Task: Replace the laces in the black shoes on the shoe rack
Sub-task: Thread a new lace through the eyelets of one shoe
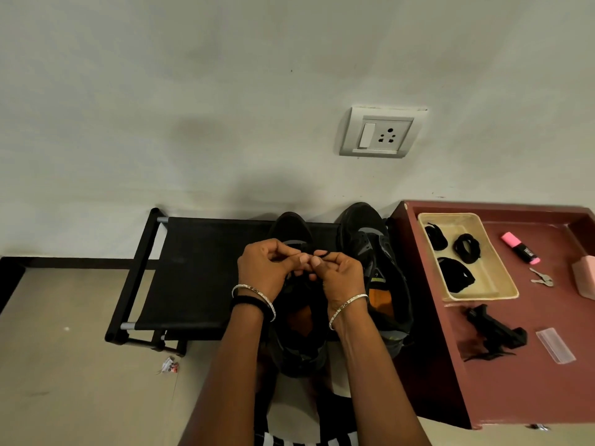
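Two black shoes [367, 233] on rack [199, 268]; left hand [267, 268], right hand [339, 275] pinch one lace [325, 253]; three bundles [467, 247] in tray [450, 215].

**What you can't make out here**

Your left hand [267, 263] and right hand [341, 272] cover the eyelets of the black shoe [291, 226], so the lacing's hidden. Only a loop of lace [323, 253] peeks out. The pink block [585, 276] is chopped by the right edge, and the highlighter [521, 247] label is too small to read.

Dim, soft indoor light; a faint shadow on the wall [199, 130] (wide-angle bending at the edges), focus fairly sharp.
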